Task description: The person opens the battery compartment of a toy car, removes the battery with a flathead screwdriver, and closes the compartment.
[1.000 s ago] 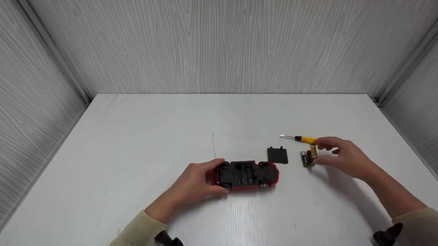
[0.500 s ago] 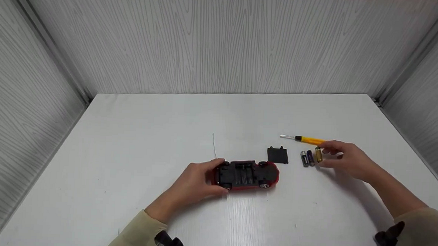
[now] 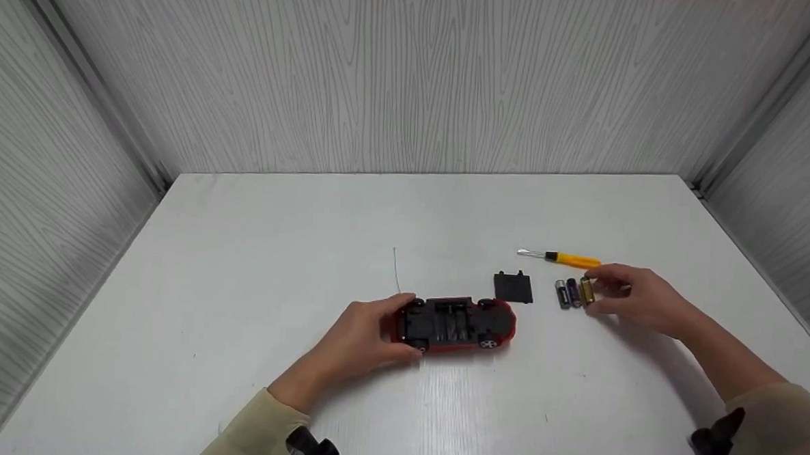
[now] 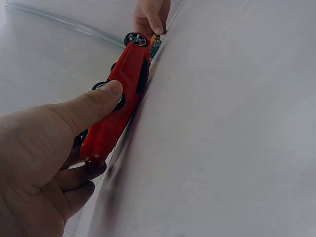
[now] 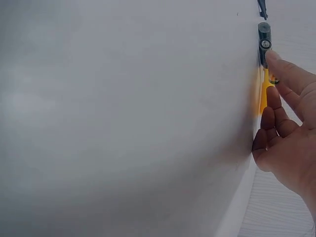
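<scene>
A red toy car (image 3: 459, 325) lies upside down on the white table, its black underside with an open battery bay facing up. My left hand (image 3: 359, 331) grips its left end, thumb on the near side and fingers on the far side; the left wrist view shows the thumb (image 4: 101, 101) by a wheel. To the right, my right hand (image 3: 641, 299) pinches a gold battery (image 3: 587, 290) between thumb and fingertips, at its two ends. Right beside it, a purple battery (image 3: 574, 292) and a dark-and-silver battery (image 3: 563, 294) lie in a row.
A black battery cover (image 3: 513, 287) lies between car and batteries. Behind the batteries is a screwdriver (image 3: 571, 260) with a yellow handle. From the car's left end a thin wire (image 3: 396, 265) runs back over the table. Grey wood-grain panels (image 3: 411, 77) enclose the table's back and sides.
My right hand first held the gold battery over the other batteries, then shifted it right and down beside them, leaving the three in a row. The left hand and car have stayed still.
</scene>
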Demonstrator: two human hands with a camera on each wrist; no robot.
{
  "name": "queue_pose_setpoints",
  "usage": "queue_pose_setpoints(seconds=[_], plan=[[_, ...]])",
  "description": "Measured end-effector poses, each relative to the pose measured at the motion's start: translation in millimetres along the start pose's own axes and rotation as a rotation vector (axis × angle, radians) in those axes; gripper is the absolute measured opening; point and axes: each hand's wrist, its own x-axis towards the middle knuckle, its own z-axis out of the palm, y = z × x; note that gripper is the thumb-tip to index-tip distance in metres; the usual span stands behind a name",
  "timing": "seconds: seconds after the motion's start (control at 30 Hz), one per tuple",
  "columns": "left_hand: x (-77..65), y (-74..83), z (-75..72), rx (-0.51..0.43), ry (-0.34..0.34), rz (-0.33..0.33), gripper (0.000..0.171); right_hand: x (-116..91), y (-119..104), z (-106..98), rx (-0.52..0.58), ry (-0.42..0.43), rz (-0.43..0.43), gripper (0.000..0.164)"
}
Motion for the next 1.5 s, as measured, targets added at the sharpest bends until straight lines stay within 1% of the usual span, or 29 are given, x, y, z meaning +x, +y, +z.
queue_pose_setpoints(seconds=[0.1, 0.27, 0.5, 0.8, 0.93, 1.07, 1.17, 1.33, 1.5], plan=[[-0.5, 0.2, 0.1, 0.001, -0.002, -0.007, 0.084, -0.7, -0.2, 1.0, -0.003, -0.003, 0.012, 0.064], [-1.2, 0.8, 0.3, 0.009, 0.0, -0.011, 0.084, -1.5, -1.4, 2.6, -0.01, -0.002, 0.008, 0.064], [-0.1, 0.3, 0.3, 0.013, 0.001, 0.0, 0.083, -0.2, -1.2, 3.2, -0.017, -0.002, 0.004, 0.064], [-0.6, 1.0, -0.1, 0.015, -0.004, -0.018, 0.084, 0.9, -0.4, 3.3, -0.031, -0.006, 0.006, 0.064], [-0.5, 0.1, 0.4, 0.019, -0.003, -0.012, 0.084, 1.2, 0.3, 3.3, -0.031, -0.011, -0.003, 0.065], [-0.3, -1.2, 0.7, 0.015, 0.005, 0.009, 0.085, 1.7, 1.8, 3.2, -0.029, -0.013, -0.01, 0.065], [-0.4, -1.7, 0.9, 0.006, 0.008, 0.021, 0.085, 1.4, 2.3, 2.6, -0.028, -0.014, -0.006, 0.065], [-0.1, -2.0, 1.2, 0.008, 0.006, 0.014, 0.084, 0.3, 1.5, -1.2, -0.031, -0.008, -0.005, 0.065], [-0.4, -2.1, 0.6, 0.01, 0.005, 0.013, 0.085, -0.7, -4.4, -8.7, -0.021, 0.013, -0.021, 0.06]])
